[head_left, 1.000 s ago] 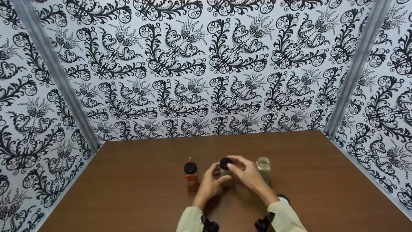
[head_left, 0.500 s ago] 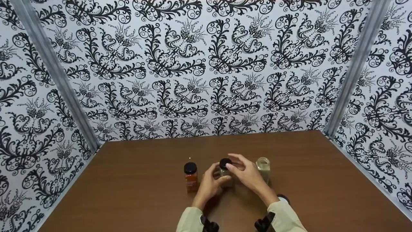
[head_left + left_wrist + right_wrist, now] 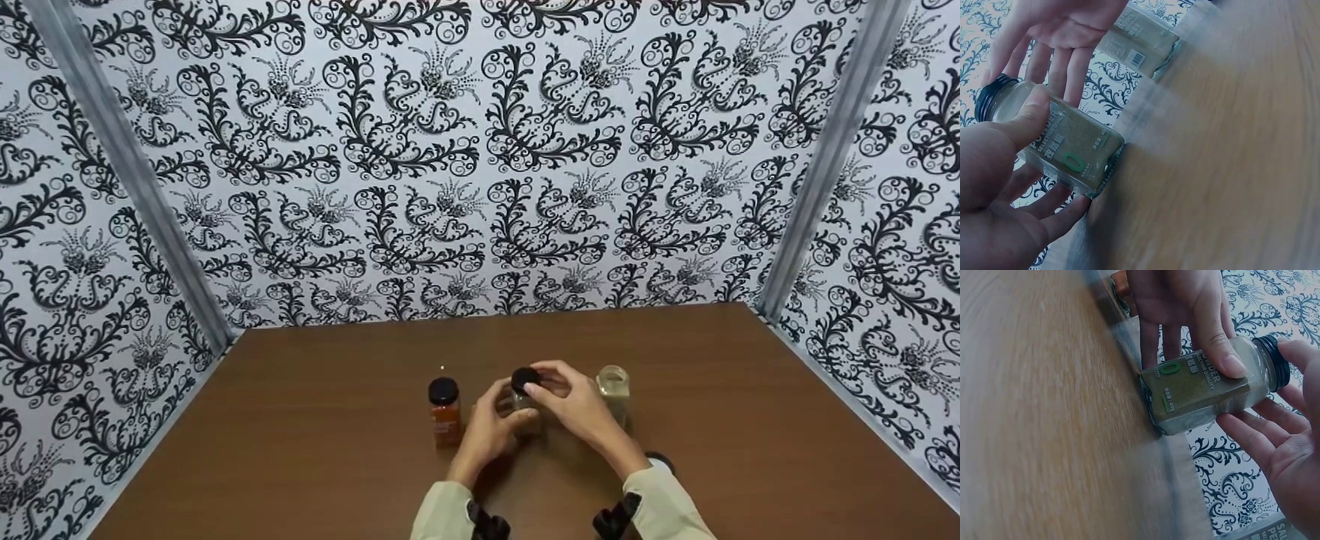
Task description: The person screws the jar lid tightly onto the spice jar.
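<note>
Between the two hands stands a glass spice jar [image 3: 1081,143] of greenish-brown powder, upright on the table. My left hand [image 3: 489,431] grips its body, thumb across the printed label and fingers round the far side. The jar's black screw lid [image 3: 1274,363] sits on its neck. My right hand [image 3: 581,405] pinches that lid between thumb and fingers from the right. In the right wrist view, its lower fingers lie close along the jar's side. The jar's lower part is mostly hidden by the left hand in the head view.
Left of the hands stands a jar of orange-red spice [image 3: 446,420] with a black lid. A lidless jar of pale powder [image 3: 616,386] is just right of the right hand. Beside the right sleeve lies a round dark-rimmed lid [image 3: 660,461], partly covered. Patterned walls [image 3: 480,150] enclose the brown table [image 3: 337,390].
The right fingers lifted slightly off the far side of the lid half a second ago and are back against it now. The left hand and the jars have stayed in place.
</note>
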`<state>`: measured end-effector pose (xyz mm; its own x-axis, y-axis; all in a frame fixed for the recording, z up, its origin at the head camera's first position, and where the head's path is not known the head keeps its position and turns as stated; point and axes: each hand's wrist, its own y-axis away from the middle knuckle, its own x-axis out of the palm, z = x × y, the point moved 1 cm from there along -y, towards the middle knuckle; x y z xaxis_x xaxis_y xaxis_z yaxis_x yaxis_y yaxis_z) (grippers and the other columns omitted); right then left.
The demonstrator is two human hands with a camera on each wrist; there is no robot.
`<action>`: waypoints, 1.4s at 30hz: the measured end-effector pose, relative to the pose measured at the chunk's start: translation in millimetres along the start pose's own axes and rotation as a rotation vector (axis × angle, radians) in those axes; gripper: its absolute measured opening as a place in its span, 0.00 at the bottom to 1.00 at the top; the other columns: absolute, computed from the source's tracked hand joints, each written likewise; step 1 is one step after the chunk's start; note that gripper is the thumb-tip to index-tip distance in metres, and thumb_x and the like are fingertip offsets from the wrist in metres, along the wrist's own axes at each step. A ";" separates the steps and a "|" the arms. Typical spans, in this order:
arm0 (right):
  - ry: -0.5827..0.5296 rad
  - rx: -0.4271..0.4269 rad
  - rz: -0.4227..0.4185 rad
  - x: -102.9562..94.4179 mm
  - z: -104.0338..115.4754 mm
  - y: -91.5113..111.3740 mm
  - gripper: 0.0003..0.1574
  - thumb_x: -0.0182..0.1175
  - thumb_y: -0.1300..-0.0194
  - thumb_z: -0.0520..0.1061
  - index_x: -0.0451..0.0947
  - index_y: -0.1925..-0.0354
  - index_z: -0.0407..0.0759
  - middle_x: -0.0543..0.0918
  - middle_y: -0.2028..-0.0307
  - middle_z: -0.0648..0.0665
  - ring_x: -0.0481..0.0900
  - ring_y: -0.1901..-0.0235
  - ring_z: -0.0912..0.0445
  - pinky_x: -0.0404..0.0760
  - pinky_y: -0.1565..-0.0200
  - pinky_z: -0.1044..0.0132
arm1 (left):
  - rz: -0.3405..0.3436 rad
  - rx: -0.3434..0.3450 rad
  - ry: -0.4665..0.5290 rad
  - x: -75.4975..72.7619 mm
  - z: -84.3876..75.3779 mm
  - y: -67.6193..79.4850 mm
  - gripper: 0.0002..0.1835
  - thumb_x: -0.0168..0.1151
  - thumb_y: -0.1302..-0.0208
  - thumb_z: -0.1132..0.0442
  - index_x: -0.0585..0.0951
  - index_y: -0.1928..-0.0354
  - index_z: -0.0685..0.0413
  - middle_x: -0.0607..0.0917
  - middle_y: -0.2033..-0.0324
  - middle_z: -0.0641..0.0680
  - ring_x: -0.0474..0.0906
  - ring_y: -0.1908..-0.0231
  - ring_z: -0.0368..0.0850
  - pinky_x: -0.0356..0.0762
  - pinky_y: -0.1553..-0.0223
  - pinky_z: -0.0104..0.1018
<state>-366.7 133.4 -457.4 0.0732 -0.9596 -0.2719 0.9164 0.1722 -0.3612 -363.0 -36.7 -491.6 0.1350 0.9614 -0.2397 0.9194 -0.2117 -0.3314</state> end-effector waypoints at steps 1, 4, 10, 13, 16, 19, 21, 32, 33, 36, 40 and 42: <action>-0.004 -0.001 0.006 -0.3 0.6 0.3 0.23 0.66 0.33 0.45 0.78 0.42 0.41 0.84 0.45 0.34 0.84 0.45 0.45 0.83 0.43 0.62 | 0.002 -0.002 0.001 0.1 0.5 0.0 0.27 0.69 0.36 0.62 0.74 0.37 0.58 0.81 0.41 0.64 0.79 0.40 0.61 0.79 0.39 0.51; 0.003 -0.018 0.016 -1.3 2.1 1.3 0.25 0.65 0.32 0.46 0.77 0.40 0.40 0.83 0.44 0.34 0.84 0.44 0.44 0.83 0.43 0.61 | 0.007 -0.006 0.010 0.1 1.1 0.3 0.27 0.69 0.37 0.61 0.74 0.37 0.59 0.81 0.42 0.65 0.79 0.40 0.61 0.79 0.39 0.52; 0.018 -0.040 0.002 -1.2 1.6 1.4 0.20 0.65 0.32 0.43 0.80 0.43 0.40 0.86 0.47 0.35 0.85 0.46 0.44 0.85 0.45 0.61 | 0.007 0.001 0.041 -0.4 0.9 0.6 0.27 0.69 0.37 0.63 0.74 0.37 0.59 0.82 0.42 0.65 0.80 0.41 0.61 0.79 0.39 0.53; 0.004 -0.042 -0.005 -0.4 0.7 0.7 0.19 0.66 0.33 0.41 0.80 0.45 0.40 0.86 0.48 0.35 0.84 0.45 0.44 0.85 0.45 0.60 | 0.005 0.007 0.044 -0.8 0.5 0.5 0.27 0.69 0.37 0.64 0.74 0.37 0.59 0.81 0.42 0.65 0.80 0.41 0.61 0.79 0.39 0.53; -0.008 -0.037 -0.002 -0.4 0.8 -0.2 0.19 0.66 0.33 0.41 0.80 0.45 0.40 0.85 0.47 0.34 0.84 0.45 0.43 0.84 0.44 0.60 | 0.004 0.007 0.032 -1.1 0.3 0.0 0.27 0.69 0.37 0.63 0.74 0.37 0.59 0.82 0.42 0.65 0.80 0.41 0.61 0.80 0.39 0.53; -0.017 -0.036 0.011 -0.6 0.7 -0.6 0.22 0.66 0.33 0.42 0.78 0.43 0.38 0.85 0.46 0.33 0.83 0.44 0.43 0.83 0.43 0.62 | 0.003 0.007 0.025 -1.1 1.0 -0.7 0.27 0.70 0.37 0.62 0.75 0.37 0.59 0.82 0.42 0.65 0.80 0.41 0.61 0.80 0.39 0.52; -0.022 -0.042 0.021 -0.9 0.4 -0.3 0.24 0.66 0.33 0.43 0.77 0.41 0.38 0.84 0.45 0.33 0.83 0.44 0.43 0.83 0.43 0.62 | 0.001 0.002 0.018 -0.9 1.6 -0.9 0.27 0.70 0.37 0.61 0.75 0.37 0.59 0.82 0.43 0.65 0.80 0.41 0.60 0.80 0.39 0.52; -0.031 -0.041 0.015 -0.9 -0.8 -0.2 0.22 0.67 0.34 0.43 0.79 0.44 0.39 0.84 0.46 0.34 0.83 0.44 0.44 0.83 0.43 0.61 | -0.004 -0.002 0.009 -0.7 1.6 -1.6 0.27 0.70 0.38 0.60 0.76 0.38 0.57 0.82 0.43 0.63 0.80 0.41 0.60 0.80 0.39 0.51; -0.027 -0.038 0.016 -0.9 -1.0 -0.6 0.22 0.67 0.34 0.43 0.79 0.44 0.39 0.84 0.46 0.34 0.83 0.44 0.44 0.83 0.43 0.61 | -0.003 0.001 0.008 -0.9 1.7 -1.6 0.27 0.70 0.38 0.60 0.76 0.38 0.57 0.82 0.43 0.64 0.80 0.41 0.60 0.80 0.39 0.51; -0.015 -0.030 0.021 -1.3 -0.6 -0.8 0.23 0.67 0.34 0.44 0.78 0.42 0.39 0.84 0.45 0.34 0.83 0.43 0.44 0.83 0.42 0.61 | -0.002 0.001 0.005 -1.4 0.7 -1.0 0.27 0.70 0.38 0.59 0.76 0.37 0.56 0.82 0.43 0.64 0.80 0.42 0.60 0.80 0.39 0.51; -0.015 -0.045 0.020 -1.3 -0.4 -0.3 0.23 0.66 0.33 0.43 0.78 0.42 0.37 0.84 0.45 0.33 0.83 0.44 0.42 0.83 0.43 0.63 | -0.004 -0.012 0.005 -1.0 0.2 -0.1 0.27 0.70 0.37 0.60 0.75 0.37 0.55 0.82 0.43 0.64 0.80 0.41 0.60 0.80 0.40 0.53; -0.018 -0.052 0.022 -1.1 -0.6 -0.3 0.22 0.66 0.33 0.43 0.79 0.43 0.38 0.84 0.46 0.33 0.84 0.44 0.43 0.83 0.44 0.63 | -0.005 -0.013 0.004 -1.1 0.2 0.4 0.27 0.70 0.37 0.60 0.76 0.37 0.55 0.82 0.43 0.64 0.80 0.41 0.60 0.80 0.40 0.53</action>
<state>-367.3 134.5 -457.6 0.1001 -0.9592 -0.2645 0.8928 0.2039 -0.4017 -362.8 -37.9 -491.6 0.1316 0.9631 -0.2346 0.9248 -0.2045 -0.3208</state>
